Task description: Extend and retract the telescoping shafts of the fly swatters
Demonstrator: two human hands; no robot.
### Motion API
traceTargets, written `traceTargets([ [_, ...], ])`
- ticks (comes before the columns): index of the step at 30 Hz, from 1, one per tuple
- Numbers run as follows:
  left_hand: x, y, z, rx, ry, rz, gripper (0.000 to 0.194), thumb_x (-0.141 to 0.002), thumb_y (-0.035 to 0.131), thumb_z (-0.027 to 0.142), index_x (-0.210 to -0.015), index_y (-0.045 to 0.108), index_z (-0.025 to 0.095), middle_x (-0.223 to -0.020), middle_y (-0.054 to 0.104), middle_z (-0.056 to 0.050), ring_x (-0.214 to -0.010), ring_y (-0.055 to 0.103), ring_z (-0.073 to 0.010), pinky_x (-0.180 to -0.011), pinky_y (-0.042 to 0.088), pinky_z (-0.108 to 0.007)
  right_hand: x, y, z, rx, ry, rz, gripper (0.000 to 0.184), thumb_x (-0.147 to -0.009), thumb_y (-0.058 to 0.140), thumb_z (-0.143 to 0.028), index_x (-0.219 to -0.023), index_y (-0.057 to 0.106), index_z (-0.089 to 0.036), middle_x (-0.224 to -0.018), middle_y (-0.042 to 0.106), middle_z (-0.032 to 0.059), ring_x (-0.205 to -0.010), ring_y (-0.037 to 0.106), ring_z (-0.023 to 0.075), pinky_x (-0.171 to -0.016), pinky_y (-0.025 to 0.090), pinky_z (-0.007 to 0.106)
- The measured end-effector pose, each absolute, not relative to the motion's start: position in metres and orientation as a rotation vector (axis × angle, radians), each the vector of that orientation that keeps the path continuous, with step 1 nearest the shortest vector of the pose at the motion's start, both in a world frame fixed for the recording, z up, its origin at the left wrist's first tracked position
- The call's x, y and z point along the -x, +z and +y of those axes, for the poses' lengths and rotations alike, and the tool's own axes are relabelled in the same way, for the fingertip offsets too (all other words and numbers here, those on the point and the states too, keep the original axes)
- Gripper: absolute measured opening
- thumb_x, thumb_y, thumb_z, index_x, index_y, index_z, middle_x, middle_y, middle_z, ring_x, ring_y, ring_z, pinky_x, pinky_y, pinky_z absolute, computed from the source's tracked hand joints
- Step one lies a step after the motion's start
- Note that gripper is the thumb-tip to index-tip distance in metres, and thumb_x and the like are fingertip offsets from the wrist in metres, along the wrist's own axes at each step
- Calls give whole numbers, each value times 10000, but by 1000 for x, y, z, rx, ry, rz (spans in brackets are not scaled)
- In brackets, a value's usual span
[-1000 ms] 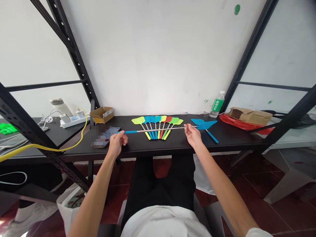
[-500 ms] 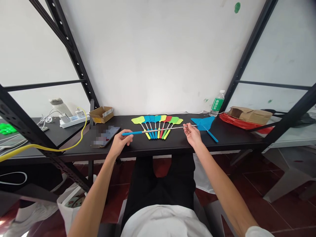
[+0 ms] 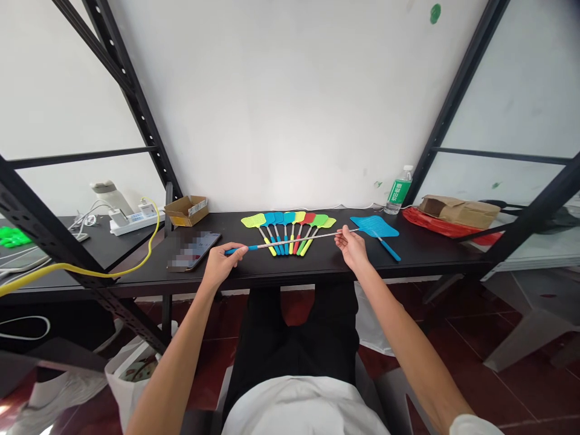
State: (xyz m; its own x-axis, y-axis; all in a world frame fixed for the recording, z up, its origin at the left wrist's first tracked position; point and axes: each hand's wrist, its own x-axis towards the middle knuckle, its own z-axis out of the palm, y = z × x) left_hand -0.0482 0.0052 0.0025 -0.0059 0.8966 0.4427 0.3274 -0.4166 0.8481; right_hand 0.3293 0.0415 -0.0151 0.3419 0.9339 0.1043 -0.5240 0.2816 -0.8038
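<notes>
Together the hands [image 3: 351, 246] grasp a fly swatter [image 3: 296, 240], its blue head [image 3: 381, 226] hard to tell from another blue swatter [image 3: 389, 249]

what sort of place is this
Probably a workroom or small workshop, though home use can't be ruled out: black perforated metal posts frame a long black tabletop, where colourful mesh-headed fly swatters lie fanned out.

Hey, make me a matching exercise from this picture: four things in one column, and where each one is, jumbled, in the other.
1. left hand
2. right hand
3. smartphone
4. plastic bottle

A. lying to the left of the left hand
B. at the metal shaft of the held fly swatter
C. standing near the wall
D. at that swatter's blue handle

Pairs: 1-D, 2-B, 3-A, 4-C
</notes>
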Motion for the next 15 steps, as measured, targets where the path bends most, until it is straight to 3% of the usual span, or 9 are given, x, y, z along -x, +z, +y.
traceTargets([
  [10,49,1,9,-1696,1411,1301,270,-788,730,418,-772,732,149,-539,559,-4,-455,466,-110,-453,367,-228,-336,-13,45,782,1132,-595,109,-801,791,-172,-774,686,-178,-771,733,35,-690,717,123,-702,643,214],
  [15,50,0,10,-1690,1432,1294,253,-793,721,401,-724,710,158,-527,538,4,-451,452,-105,-459,357,-228,-337,-12,44,757,1193,-596,87,-848,711,-94,-806,709,-170,-807,744,48,-739,737,114,-747,622,159],
])
